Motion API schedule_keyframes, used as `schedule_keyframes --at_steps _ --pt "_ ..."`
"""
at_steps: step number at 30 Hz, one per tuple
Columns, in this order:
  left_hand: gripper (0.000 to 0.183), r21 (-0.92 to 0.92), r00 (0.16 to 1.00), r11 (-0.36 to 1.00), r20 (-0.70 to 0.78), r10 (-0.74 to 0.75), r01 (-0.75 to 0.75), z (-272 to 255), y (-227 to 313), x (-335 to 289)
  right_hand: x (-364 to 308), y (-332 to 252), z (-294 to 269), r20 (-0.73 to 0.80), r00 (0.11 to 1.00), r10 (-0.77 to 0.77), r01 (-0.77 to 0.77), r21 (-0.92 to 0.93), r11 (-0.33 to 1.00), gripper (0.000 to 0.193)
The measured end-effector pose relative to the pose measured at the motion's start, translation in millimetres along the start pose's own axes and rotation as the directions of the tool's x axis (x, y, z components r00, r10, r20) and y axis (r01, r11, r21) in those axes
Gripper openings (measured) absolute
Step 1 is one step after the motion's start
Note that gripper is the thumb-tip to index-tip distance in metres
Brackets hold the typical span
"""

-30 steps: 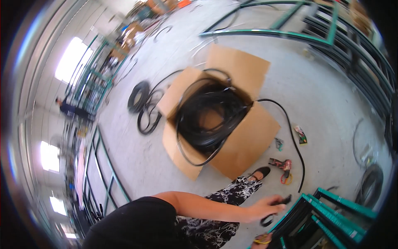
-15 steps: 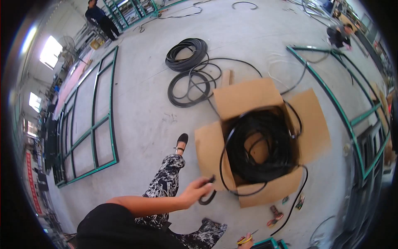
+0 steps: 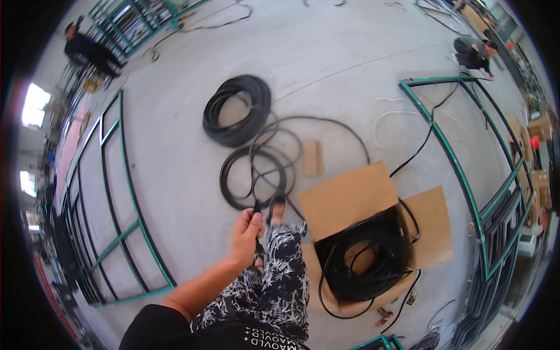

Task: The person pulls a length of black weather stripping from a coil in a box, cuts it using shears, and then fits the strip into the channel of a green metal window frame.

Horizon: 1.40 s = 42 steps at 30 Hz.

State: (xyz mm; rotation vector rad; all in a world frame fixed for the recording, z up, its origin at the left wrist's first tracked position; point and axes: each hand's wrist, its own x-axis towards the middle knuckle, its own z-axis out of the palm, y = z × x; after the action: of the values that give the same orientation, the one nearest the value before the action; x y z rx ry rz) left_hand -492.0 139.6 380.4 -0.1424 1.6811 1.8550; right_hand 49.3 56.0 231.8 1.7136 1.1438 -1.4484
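My left hand (image 3: 247,232) is closed around a short piece of black rubber strip (image 3: 257,207); one end sticks up past the thumb and the rest hangs below the fingers. Beyond the hand, a loose coil of black strip (image 3: 224,185) lies on the floor, with a thicker coil (image 3: 266,99) behind it. To the right stands an open cardboard box (image 3: 350,189) packed with a large coil of black strip (image 3: 332,268), some loops spilling over its flaps. My right hand is out of the picture.
Green-edged frames lie at the left (image 3: 129,175) and right (image 3: 449,146). A small cardboard piece (image 3: 312,158) rests near the box, and a roll of tape (image 3: 382,318) before it. One person (image 3: 87,49) stands far left; another (image 3: 471,55) crouches far right.
I have stepped forward, and my left hand has moved left and up with the strip piece. My right hand, which held yellow-handled scissors, has left the view. The view has shifted.
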Motion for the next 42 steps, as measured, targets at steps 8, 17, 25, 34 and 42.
schedule_keyframes --at_steps 8,17,25,34,42 --pt "0.013 0.175 0.939 0.929 0.17 0.299 -0.328 221.2 148.8 249.7 148.4 -383.7 -174.7 -0.322 0.931 -0.172 0.066 -0.313 0.947 0.033" --pt "0.011 0.101 0.928 0.926 0.128 0.349 -0.363 412.0 334.0 560.6 103.4 -1024.9 -412.6 -0.214 0.847 -0.487 0.512 0.578 0.636 0.041" --pt "0.015 0.091 0.936 0.945 0.196 0.291 -0.313 640.4 436.3 877.2 287.4 -1244.2 -537.0 -0.587 0.629 -0.51 0.587 -0.072 0.806 0.028" --pt "0.014 0.242 0.629 0.855 0.768 0.121 -0.459 1077.6 516.0 1039.3 250.8 -1206.2 -609.0 -0.138 0.92 0.368 -0.085 0.844 0.53 0.025" --pt "0.019 0.303 0.596 0.896 0.801 -0.056 -0.324 1378.0 497.9 1147.9 406.1 -1411.4 -871.3 -0.148 0.919 0.367 -0.01 0.919 0.394 0.036"
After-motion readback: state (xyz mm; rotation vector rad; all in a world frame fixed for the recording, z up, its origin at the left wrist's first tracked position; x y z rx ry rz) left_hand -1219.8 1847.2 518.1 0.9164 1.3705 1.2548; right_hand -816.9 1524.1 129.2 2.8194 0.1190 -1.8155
